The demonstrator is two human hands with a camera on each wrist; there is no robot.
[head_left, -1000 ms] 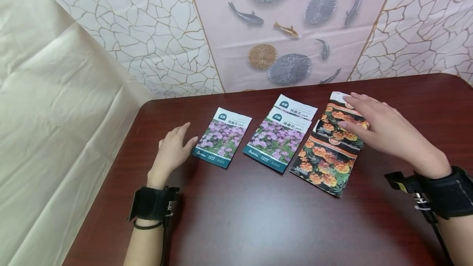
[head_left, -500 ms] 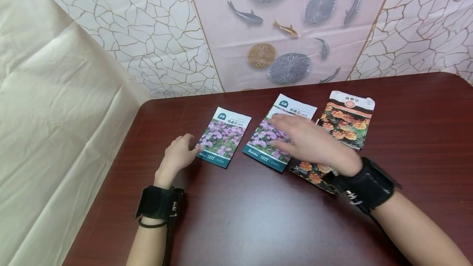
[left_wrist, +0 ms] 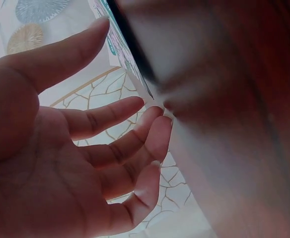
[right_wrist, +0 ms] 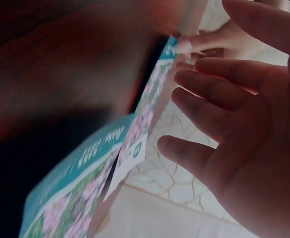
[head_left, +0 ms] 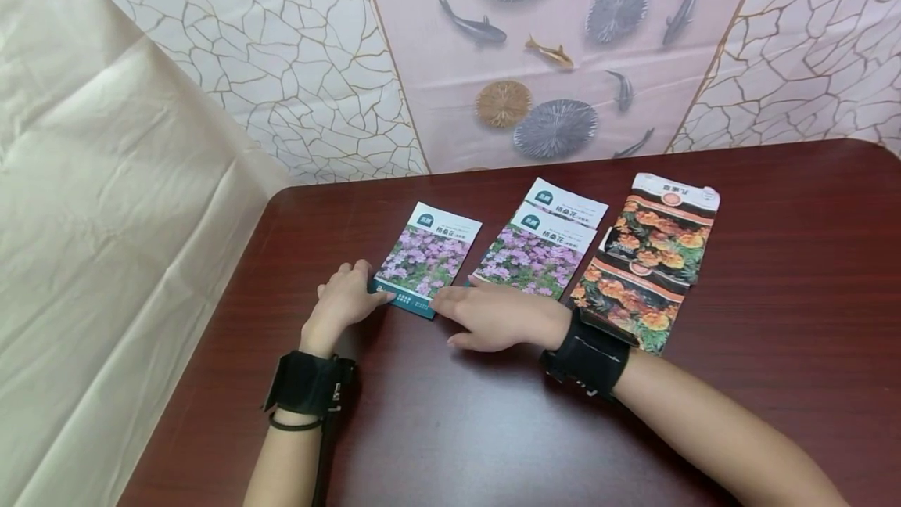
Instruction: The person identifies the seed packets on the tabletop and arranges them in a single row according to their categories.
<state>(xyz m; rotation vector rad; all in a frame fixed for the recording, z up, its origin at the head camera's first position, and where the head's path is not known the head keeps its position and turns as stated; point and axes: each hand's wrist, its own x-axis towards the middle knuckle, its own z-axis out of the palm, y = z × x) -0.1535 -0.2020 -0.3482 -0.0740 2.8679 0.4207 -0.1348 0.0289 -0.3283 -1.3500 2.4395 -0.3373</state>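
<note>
The leftmost purple-flowered packet (head_left: 428,253) is laid flat on the surface (head_left: 450,429), its near corners flanked by both hands. The left hand (head_left: 343,300) is loosely bent, fingers apart from the thumb, which is poised at the near left corner. The right hand (head_left: 503,318) is held nearly straight, fingers slightly parted, at the near right corner; contact there cannot be confirmed. The packet appears to be being approached for adjusting or lifting; for lifting, an edge must be pinched.

Head view peers forward and down from above the surface (head_left: 450,444); 2 wrist views skim low and close along it, toward the backdrop (head_left: 443,127) beyond; all 3 catch 1 purple-flowered packet (head_left: 427,255).
</note>
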